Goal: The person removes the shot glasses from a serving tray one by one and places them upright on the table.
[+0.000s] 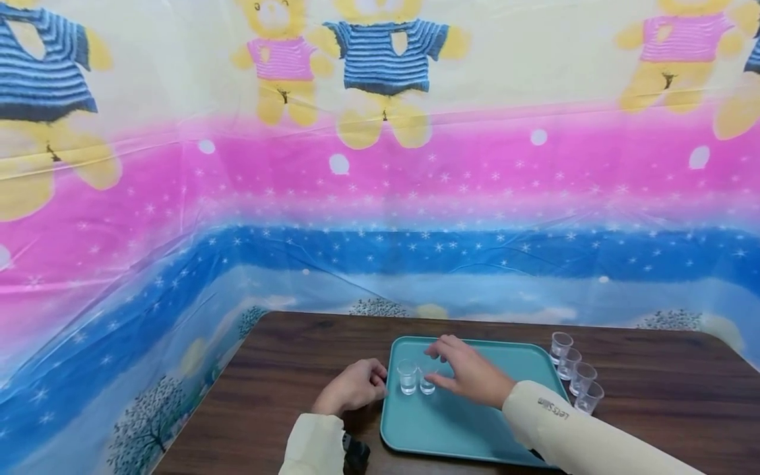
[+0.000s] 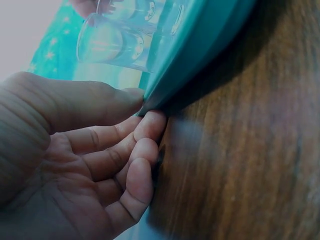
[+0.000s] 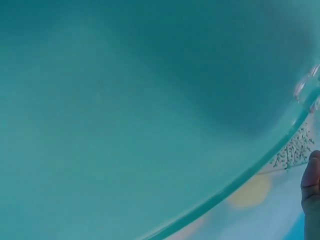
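Observation:
A teal tray (image 1: 475,422) lies on the wooden table. Two small clear shot glasses stand side by side near its left edge: the left glass (image 1: 407,379) in full view, the right glass (image 1: 427,384) partly behind my right hand. My left hand (image 1: 355,385) holds the tray's left rim, its thumb (image 2: 112,102) at the top edge and curled fingers against the underside. My right hand (image 1: 469,371) hovers over the right glass with thumb and fingers spread apart around it. The right wrist view catches only a finger (image 3: 311,185) and a bit of clear glass (image 3: 306,90).
Several more clear glasses (image 1: 583,379) stand in a slanting row along the tray's right side, on the table (image 1: 671,389). A black object (image 1: 356,454) sits by the left wrist. A printed cloth (image 1: 380,178) with bears hangs behind and to the left.

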### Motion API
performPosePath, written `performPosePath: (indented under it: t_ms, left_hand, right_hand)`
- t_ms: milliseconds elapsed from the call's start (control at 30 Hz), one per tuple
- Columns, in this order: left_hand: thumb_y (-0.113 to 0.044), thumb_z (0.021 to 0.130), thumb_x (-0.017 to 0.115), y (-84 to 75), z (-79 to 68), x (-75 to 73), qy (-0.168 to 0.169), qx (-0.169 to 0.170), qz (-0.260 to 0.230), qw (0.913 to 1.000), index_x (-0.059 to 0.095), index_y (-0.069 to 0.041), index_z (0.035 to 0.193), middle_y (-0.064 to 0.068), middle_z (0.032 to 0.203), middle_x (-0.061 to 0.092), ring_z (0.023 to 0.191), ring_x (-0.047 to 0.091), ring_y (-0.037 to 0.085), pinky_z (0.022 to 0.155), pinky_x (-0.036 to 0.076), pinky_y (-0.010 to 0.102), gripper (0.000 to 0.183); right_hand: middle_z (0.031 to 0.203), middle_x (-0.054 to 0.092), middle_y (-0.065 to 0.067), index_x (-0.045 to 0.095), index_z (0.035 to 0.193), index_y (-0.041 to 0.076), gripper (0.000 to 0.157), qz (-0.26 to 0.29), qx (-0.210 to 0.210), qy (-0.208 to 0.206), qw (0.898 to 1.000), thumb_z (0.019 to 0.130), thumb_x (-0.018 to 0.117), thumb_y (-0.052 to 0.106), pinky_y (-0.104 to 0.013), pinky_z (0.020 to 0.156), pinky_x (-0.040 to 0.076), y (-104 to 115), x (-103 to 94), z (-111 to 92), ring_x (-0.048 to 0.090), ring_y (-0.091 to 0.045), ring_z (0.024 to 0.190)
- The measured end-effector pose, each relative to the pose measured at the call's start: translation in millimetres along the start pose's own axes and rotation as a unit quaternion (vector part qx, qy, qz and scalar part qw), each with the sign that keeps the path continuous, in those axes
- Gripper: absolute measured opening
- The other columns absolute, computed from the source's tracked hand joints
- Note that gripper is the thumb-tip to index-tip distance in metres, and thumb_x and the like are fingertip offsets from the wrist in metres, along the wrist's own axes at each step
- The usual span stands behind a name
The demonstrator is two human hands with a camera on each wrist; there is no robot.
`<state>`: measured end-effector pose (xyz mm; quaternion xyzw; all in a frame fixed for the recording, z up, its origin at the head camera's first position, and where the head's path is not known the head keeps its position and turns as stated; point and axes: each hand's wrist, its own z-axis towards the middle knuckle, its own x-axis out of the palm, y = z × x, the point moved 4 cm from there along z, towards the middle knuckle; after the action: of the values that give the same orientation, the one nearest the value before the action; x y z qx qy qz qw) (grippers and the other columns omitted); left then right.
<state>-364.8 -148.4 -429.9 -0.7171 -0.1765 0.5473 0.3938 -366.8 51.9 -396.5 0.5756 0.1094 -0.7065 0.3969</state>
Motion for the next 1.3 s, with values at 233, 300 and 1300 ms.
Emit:
performPosePath:
  t_ms: [233, 300, 1300]
  left_hand:
    - [-0.005, 0.078, 0.055, -1.3, -1.3, -0.1, -0.004, -0.002, 0.007, 1.0000, 0.052, -0.004, 0.094, 0.005, 0.077, 0.050, 0.065, 0.047, 0.018, 0.057, 0.038, 0.032, 0.016]
    - [-0.005, 0.078, 0.055, -0.8, -2.1, -0.8, -0.009, 0.001, 0.010, 0.9999, 0.052, -0.004, 0.094, 0.005, 0.077, 0.050, 0.065, 0.046, 0.018, 0.057, 0.038, 0.032, 0.016]
    - [-0.007, 0.082, 0.054, -1.3, -1.3, 1.2, 0.019, 0.017, -0.002, 0.9997, 0.050, -0.001, 0.100, 0.006, 0.081, 0.050, 0.068, 0.047, 0.019, 0.058, 0.038, 0.033, 0.020]
  right_hand:
    - [0.096, 0.048, 0.004, 0.055, 0.108, 0.015, 0.031, -0.001, -0.017, -0.006, 1.000, 0.081, 0.058, 0.031, -0.024, 0.067, 0.043, 1, 3.9, -1, 0.049, -0.007, 0.083]
    - [0.096, 0.048, 0.005, 0.055, 0.108, 0.015, 0.031, -0.004, -0.019, -0.012, 1.000, 0.081, 0.058, 0.031, -0.023, 0.066, 0.043, 0, 3.7, -2, 0.048, -0.006, 0.082]
    - [0.092, 0.048, 0.011, 0.055, 0.107, 0.022, 0.030, -0.071, 0.027, -0.079, 0.994, 0.079, 0.062, 0.027, -0.022, 0.059, 0.040, -56, -58.5, -94, 0.047, -0.006, 0.076]
